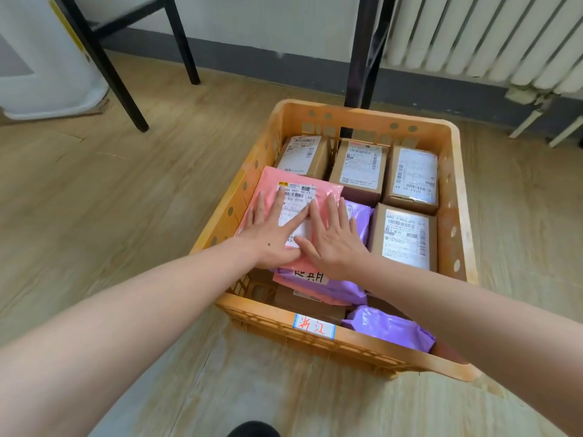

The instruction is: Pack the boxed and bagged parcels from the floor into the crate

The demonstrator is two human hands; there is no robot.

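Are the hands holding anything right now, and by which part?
Nothing is gripped: the left hand and right hand press flat on top of the pink bag in the crate.

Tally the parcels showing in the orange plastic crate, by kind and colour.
Brown cardboard boxes: 4
Pink plastic mailer bag: 1
Purple plastic mailer bags: 2
Total: 7 plainly showing; parcels buried beneath are too hidden to count.

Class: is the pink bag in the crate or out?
In: the pink bag lies inside the crate, left hand and right hand flat on it.
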